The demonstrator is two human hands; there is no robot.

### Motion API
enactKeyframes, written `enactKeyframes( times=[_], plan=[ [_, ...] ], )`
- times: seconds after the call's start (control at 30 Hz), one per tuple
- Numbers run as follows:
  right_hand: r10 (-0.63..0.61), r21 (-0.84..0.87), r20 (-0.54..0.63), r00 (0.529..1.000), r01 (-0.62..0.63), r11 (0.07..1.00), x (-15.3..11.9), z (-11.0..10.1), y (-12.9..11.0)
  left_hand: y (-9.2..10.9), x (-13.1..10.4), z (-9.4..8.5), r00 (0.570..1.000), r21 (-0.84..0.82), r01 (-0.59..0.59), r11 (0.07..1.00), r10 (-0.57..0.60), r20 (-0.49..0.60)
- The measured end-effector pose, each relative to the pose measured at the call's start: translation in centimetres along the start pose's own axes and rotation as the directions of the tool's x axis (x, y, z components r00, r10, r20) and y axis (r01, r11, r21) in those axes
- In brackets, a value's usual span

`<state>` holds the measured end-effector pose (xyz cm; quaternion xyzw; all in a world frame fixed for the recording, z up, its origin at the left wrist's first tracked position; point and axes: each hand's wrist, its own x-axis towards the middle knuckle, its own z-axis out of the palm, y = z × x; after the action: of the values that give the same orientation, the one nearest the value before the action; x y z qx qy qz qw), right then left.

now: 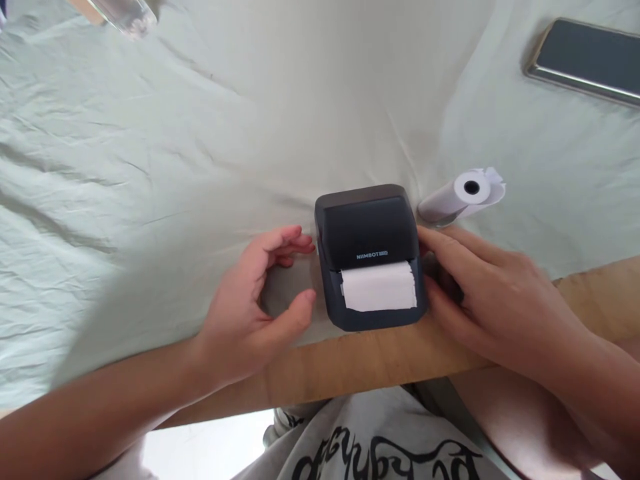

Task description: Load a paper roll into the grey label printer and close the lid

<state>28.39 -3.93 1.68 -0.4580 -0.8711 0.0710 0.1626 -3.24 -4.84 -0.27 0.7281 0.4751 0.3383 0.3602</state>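
Note:
A dark label printer (370, 233) marked NIIMBOT stands near the table's front edge. From its front slot comes a strip of white paper (379, 287) with a ragged edge. To the left of it is my left hand (265, 300), open, thumb and fingers apart, the fingertips at or very close to the casing. My right hand (480, 287) lies against the printer's right side, its thumb and fingers apart and no grip round the casing visible. Just beyond that hand, a roll of white paper (450, 200) stands on end, its outer layer loose and its core dark.
A smartphone (590, 60) lies at the top right. At the top left, a clear object (131, 15) is partly cut off by the frame. Wrinkled pale cloth (240, 107) covers the table, and its bare wooden edge (350, 367) shows at the front.

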Motion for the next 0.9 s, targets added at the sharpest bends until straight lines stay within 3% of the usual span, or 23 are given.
enactKeyframes(
  times=[0.1,0.17,0.3,0.4,0.57,0.7,0.8,0.9],
  plan=[
    [0.025,0.003,0.014,1.0,-0.025,1.0,0.1,-0.3,0.0,0.7,0.3,-0.1,1.0,0.062,0.009,0.998,-0.008,-0.015],
    [0.048,0.037,0.016,0.999,-0.048,0.998,0.0,-0.5,0.1,1.1,0.7,-0.3,0.999,0.086,-0.008,0.996,0.005,0.035],
    [0.105,0.179,0.004,0.994,-0.104,0.978,-0.5,-0.7,-0.1,1.3,1.4,-0.5,0.983,0.057,-0.139,0.989,0.131,0.129],
    [0.124,0.203,-0.025,0.992,-0.116,0.972,-1.1,-0.6,-0.4,1.0,1.4,-0.1,0.945,0.116,-0.253,0.96,0.22,0.24],
    [0.182,0.133,-0.041,0.983,-0.175,0.976,-1.4,-0.7,-0.6,0.4,0.9,0.8,0.925,0.169,-0.339,0.926,0.295,0.239],
    [0.097,0.103,-0.088,0.991,-0.088,0.991,-0.6,-1.4,-0.2,0.3,0.8,0.9,0.923,0.161,-0.335,0.928,0.289,0.255],
    [0.021,0.068,-0.036,0.999,-0.019,0.997,0.4,-2.5,0.0,0.2,0.9,0.9,0.923,0.162,-0.327,0.931,0.278,0.266],
    [0.031,0.077,-0.027,0.999,-0.028,0.997,1.2,-3.6,0.0,0.2,0.9,0.9,0.919,0.15,-0.339,0.929,0.293,0.263]
  ],
)
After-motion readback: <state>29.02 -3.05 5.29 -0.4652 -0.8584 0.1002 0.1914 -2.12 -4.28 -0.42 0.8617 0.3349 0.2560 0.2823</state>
